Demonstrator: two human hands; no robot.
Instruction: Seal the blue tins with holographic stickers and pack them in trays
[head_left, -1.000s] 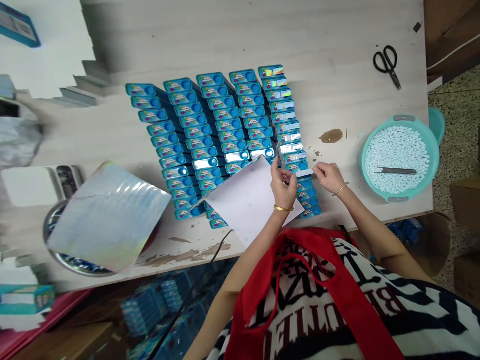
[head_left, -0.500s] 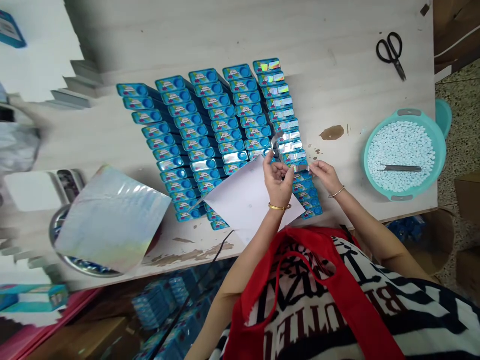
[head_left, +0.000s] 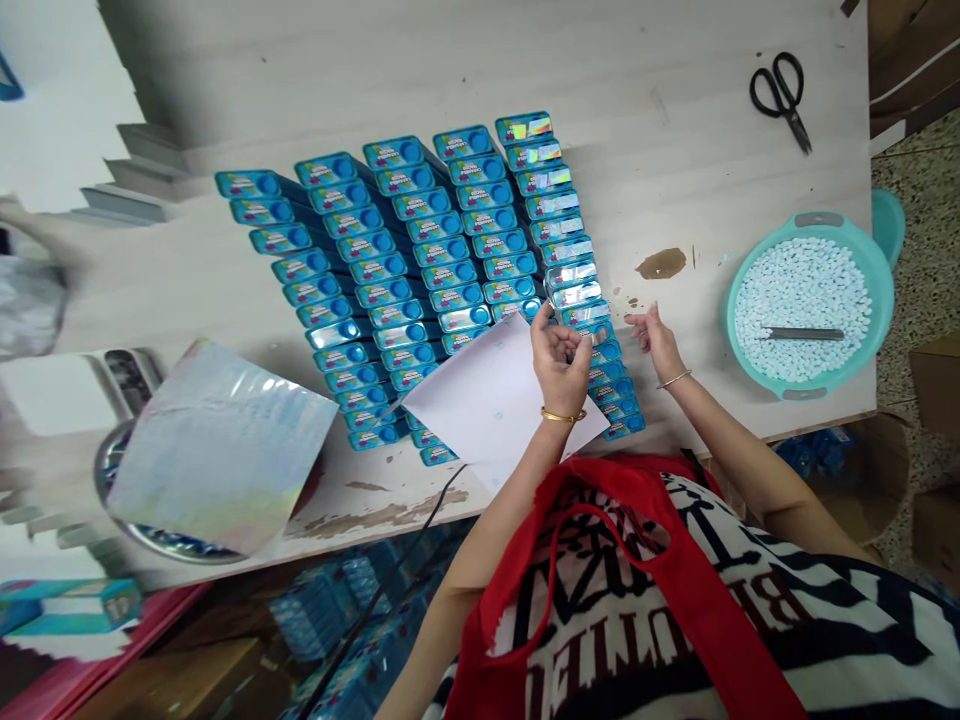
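Observation:
Several rows of upright blue tins stand on the table, tops facing me; many tops in the right-hand row carry shiny clear stickers. My left hand is over that row, index finger raised, thumb apart, other fingers curled. A clear, curved sticker shows by its index fingertip; whether it sticks there I cannot tell. Beneath this hand a white sheet lies slanted across the nearer tins. Just right of the row, my right hand hovers with thumb and fingers apart, holding nothing visible.
On the right stand a turquoise basin of small white pellets with a dark metal strip on top, and black scissors. A film-covered sheet covers part of a round metal tray at left. Below the table edge are boxes.
My right hand has let go of a clear sticker at a tin in the right row and drawn back to the right, fingers spreading. My left hand has barely moved; its curled strip shows less.

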